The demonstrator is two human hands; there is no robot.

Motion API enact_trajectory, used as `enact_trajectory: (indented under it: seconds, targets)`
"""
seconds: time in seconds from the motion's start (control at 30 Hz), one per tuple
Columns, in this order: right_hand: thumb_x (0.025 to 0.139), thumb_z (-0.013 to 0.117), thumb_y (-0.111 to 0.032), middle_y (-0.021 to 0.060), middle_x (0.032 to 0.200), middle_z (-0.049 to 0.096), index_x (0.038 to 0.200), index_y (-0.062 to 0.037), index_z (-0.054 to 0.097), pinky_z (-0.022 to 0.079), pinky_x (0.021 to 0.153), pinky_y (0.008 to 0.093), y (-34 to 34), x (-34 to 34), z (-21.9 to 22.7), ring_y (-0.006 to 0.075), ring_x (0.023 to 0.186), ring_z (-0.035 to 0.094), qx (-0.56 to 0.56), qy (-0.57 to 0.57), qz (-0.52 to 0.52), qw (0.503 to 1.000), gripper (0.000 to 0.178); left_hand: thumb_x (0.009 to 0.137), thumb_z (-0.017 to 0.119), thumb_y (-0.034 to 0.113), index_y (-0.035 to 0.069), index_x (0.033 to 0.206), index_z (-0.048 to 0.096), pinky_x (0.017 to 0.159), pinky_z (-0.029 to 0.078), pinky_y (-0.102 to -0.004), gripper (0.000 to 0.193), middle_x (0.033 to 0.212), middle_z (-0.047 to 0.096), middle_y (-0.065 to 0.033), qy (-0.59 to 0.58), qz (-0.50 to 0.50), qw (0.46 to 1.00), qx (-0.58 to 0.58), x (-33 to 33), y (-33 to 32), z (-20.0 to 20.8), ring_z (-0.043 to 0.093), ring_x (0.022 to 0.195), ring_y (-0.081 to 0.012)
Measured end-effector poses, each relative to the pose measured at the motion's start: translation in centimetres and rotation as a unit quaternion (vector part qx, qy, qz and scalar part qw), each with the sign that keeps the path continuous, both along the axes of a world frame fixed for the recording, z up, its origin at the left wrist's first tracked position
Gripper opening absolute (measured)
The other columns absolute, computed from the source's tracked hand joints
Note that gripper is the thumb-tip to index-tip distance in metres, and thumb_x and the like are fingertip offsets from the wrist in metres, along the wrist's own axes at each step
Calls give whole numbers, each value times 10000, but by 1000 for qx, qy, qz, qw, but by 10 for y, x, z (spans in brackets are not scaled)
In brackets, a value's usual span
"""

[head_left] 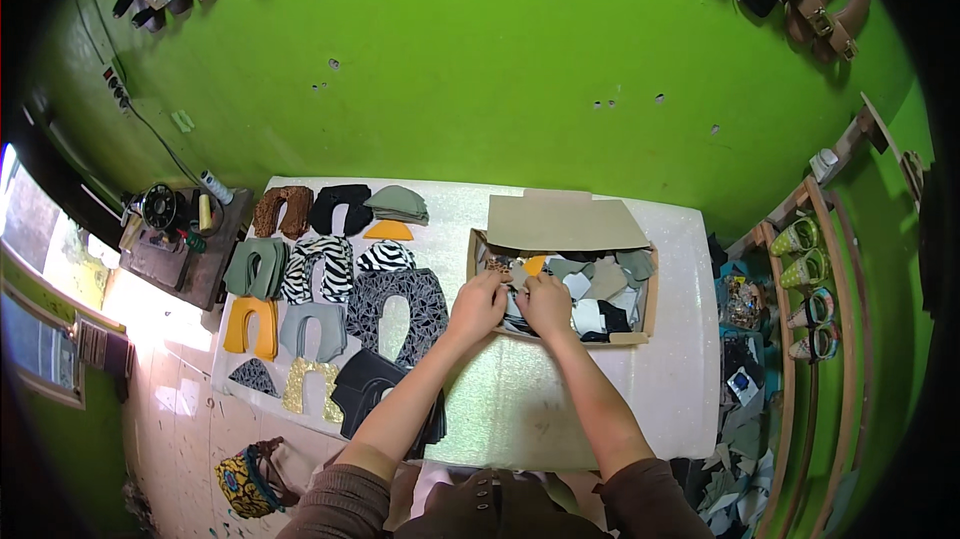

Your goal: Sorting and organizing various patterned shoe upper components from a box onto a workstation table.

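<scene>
Both my hands reach into the left end of a shallow cardboard box (pixel 648 314) full of cut material scraps (pixel 605 279) in beige, grey, green, white and black. My left hand (pixel 480 304) is closed at the box's left side, by a leopard-print scrap (pixel 497 264). Just beside it, my right hand (pixel 546 304) has its fingers curled down among the pieces, near a small yellow scrap (pixel 535 265). A light grey scrap (pixel 517 275) shows between the two hands. What each hand's fingertips grip is hidden. The box's lid flap (pixel 565 222) stands open at the far side.
Stacks of U-shaped cut pieces, such as zebra-print (pixel 318 271), yellow (pixel 250 327) and black (pixel 370 394) ones, cover the table's (pixel 580 409) left part. A sewing machine (pixel 165 229) stands left. Shoes hang on a wooden rack (pixel 790 339) at right, above scrap heaps (pixel 740 439).
</scene>
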State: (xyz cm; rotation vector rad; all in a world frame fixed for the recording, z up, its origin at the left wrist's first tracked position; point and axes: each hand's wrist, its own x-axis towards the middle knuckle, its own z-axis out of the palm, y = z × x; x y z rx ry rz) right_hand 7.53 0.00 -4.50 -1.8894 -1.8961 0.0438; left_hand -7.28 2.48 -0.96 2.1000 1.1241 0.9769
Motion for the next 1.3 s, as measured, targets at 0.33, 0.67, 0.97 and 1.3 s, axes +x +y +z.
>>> enact_trajectory:
  seconds: [0.33, 0.67, 0.97, 1.3]
  targets:
    - [929, 463, -274, 38, 825, 588, 933, 29, 572, 412, 726, 248, -20, 36, 27, 102, 788, 509, -107, 476, 75, 870, 321, 802, 629, 186, 22, 1186, 478, 837, 448, -326, 444, 1076, 543, -116, -92, 4, 969, -227, 12, -3, 8, 548, 967, -212]
    - [911, 486, -168, 35, 770, 581, 933, 5, 581, 427, 671, 227, -7, 24, 27, 87, 714, 523, -73, 553, 77, 826, 198, 847, 579, 87, 3, 1057, 530, 681, 501, -206, 231, 864, 571, -23, -217, -32, 858, -464, -14, 5, 19, 567, 753, -89]
    - [862, 547, -114, -56, 716, 497, 1011, -67, 619, 347, 557, 177, 24, -48, 44, 18, 641, 420, -145, 537, 155, 816, 172, 848, 572, 79, 14, 1071, 526, 707, 493, -205, 236, 914, 565, -26, -262, 23, 878, -400, -100, 37, 4, 566, 809, -89]
    - [837, 483, -13, 84, 832, 578, 978, -34, 641, 430, 636, 248, 118, -145, -1, 144, 682, 542, -64, 356, 171, 917, 212, 830, 575, 70, 1, 1013, 557, 621, 445, -201, 196, 854, 585, -29, -239, 147, 925, -258, -184, 98, -62, 544, 721, -86]
